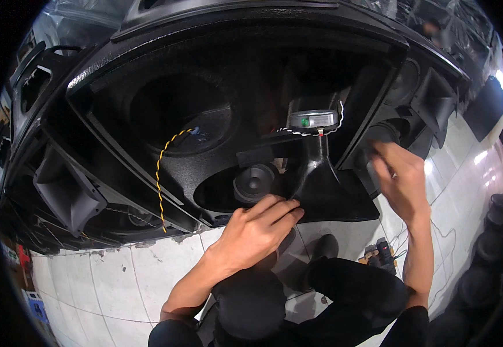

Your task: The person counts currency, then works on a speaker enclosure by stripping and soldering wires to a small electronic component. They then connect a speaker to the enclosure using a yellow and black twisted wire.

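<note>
Lying between left hand [258, 230] and right hand [403, 178], black horn [327, 194], left clasping its edge, right's grip unclear (motion blur)

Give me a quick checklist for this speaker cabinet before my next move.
1. Left hand at the black horn's near edge: ok.
2. Right hand clear of the horn: ok, though its blurred fingers hide any grip.
3. Round driver at the horn's narrow end: ok.
4. Yellow-and-black wire connected at its lower end: not ok, that end hangs free.
5. Horn fastened to the cabinet: cannot tell.
</note>
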